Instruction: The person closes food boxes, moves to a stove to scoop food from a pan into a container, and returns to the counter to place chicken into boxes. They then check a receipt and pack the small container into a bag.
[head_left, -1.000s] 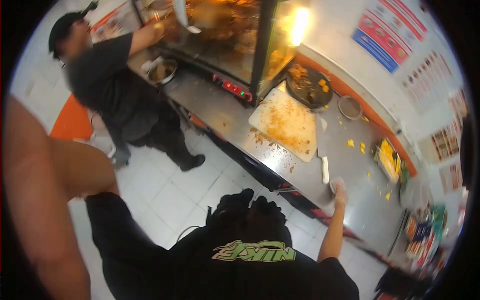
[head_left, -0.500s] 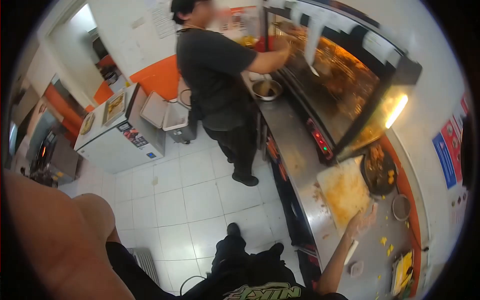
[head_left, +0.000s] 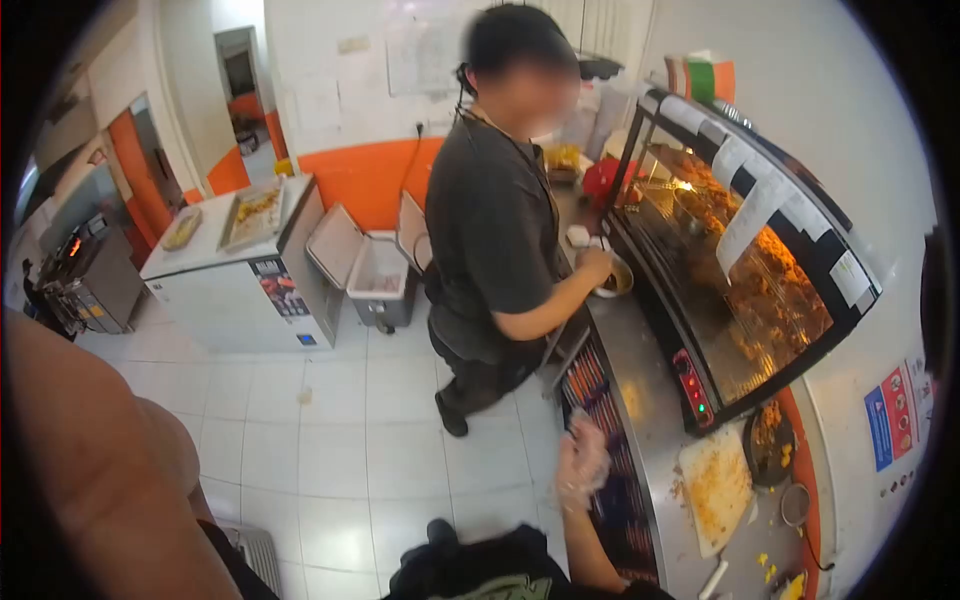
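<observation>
My right hand (head_left: pixel 582 466), in a clear plastic glove, hangs in front of the counter's near edge. Its fingers are loosely bent and a little apart, and I see nothing in them. My left arm (head_left: pixel 90 450) fills the left edge, bare and raised, with its hand out of view. On the counter to the right lies a stained white cutting board (head_left: pixel 716 490). Beside it sit a dark round pan (head_left: pixel 768 445) with browned food pieces and a small round bowl (head_left: pixel 795 505). A white handle (head_left: pixel 714 579) lies just below the board.
A co-worker (head_left: pixel 490 230) stands ahead at the counter, one hand at a metal bowl (head_left: pixel 620 278). A lit glass food warmer (head_left: pixel 740 270) stands on the counter. Left are a white chest freezer (head_left: pixel 230 305) with trays on top and an open cooler box (head_left: pixel 380 280).
My right hand has left the board and moved left, off the counter. My view has turned towards the right. The co-worker's arm has come down from the warmer to the bowl.
</observation>
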